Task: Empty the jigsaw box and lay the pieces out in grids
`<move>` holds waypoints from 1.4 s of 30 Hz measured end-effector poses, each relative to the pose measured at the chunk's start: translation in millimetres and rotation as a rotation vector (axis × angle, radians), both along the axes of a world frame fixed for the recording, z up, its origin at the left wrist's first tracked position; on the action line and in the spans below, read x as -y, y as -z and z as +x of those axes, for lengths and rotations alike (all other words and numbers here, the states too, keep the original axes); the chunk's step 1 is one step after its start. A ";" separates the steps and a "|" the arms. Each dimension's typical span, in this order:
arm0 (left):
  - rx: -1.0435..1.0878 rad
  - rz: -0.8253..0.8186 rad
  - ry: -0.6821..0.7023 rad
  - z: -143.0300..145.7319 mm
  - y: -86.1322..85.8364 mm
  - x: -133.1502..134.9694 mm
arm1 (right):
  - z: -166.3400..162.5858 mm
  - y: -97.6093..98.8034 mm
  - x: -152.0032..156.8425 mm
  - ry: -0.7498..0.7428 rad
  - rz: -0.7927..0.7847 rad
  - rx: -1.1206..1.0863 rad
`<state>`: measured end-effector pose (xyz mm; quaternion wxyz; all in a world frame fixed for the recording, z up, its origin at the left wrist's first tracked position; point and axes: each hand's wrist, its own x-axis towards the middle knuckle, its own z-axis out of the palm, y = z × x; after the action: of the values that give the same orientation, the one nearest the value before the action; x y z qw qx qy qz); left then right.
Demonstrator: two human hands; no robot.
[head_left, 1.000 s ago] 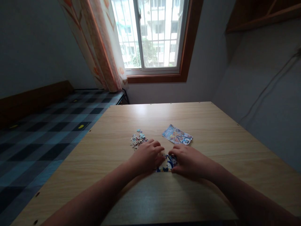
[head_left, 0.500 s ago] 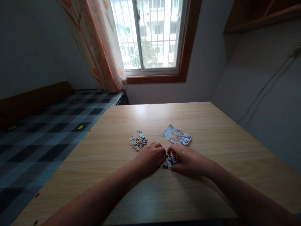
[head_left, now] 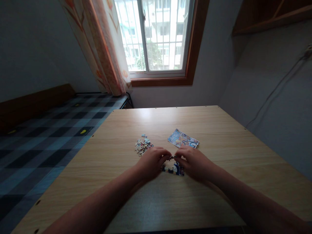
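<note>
Left hand [head_left: 152, 161], right hand [head_left: 193, 161] together, pinching piece [head_left: 172, 158] over patch [head_left: 174, 170]; I judge early stage; pile [head_left: 143, 145] left of patch unplaced

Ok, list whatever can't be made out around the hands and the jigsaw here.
All in the head view:
- What the left hand and right hand pinch where their fingertips meet: too small and shadowed to tell.
- Joined puzzle section: partly covered by both hands, so its picture is unreadable.
- Loose pieces pile: too small to count or tell apart.
- Printed card: print too small to read.
</note>
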<state>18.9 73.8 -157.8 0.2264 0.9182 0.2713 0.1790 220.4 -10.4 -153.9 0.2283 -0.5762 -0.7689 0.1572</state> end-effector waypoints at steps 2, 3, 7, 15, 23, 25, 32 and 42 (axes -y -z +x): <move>0.005 -0.002 -0.012 -0.9 -0.2 -2.4 | 0.8 0.7 -0.9 0.016 0.011 0.011; 0.001 0.002 -0.023 -1.5 -0.3 -3.5 | 1.1 1.3 -1.1 0.025 0.017 0.018; -0.069 0.056 -0.058 -5.2 0.3 -6.5 | 1.5 3.3 -1.6 0.011 0.047 0.050; -0.188 0.204 0.019 -17.7 -8.1 -18.1 | -0.7 3.0 -3.8 -0.049 0.095 0.137; -0.156 0.240 0.142 -21.0 -4.6 -24.6 | 8.7 4.4 -8.5 0.058 0.181 0.117; -0.118 0.291 0.090 -19.2 -1.2 -24.9 | 15.6 -2.9 -7.3 -0.002 0.153 0.159; -0.143 0.392 0.295 -12.6 -3.1 -16.6 | 17.6 -23.7 8.0 -0.091 -0.049 0.295; -0.266 0.444 0.068 -18.3 -13.7 -23.5 | -8.1 -10.6 16.2 -0.016 -0.130 0.210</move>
<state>0.6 97.3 -144.1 -0.0127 0.9694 0.2219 0.1039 212.4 -26.6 -143.3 0.1074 -0.5970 -0.7812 0.1472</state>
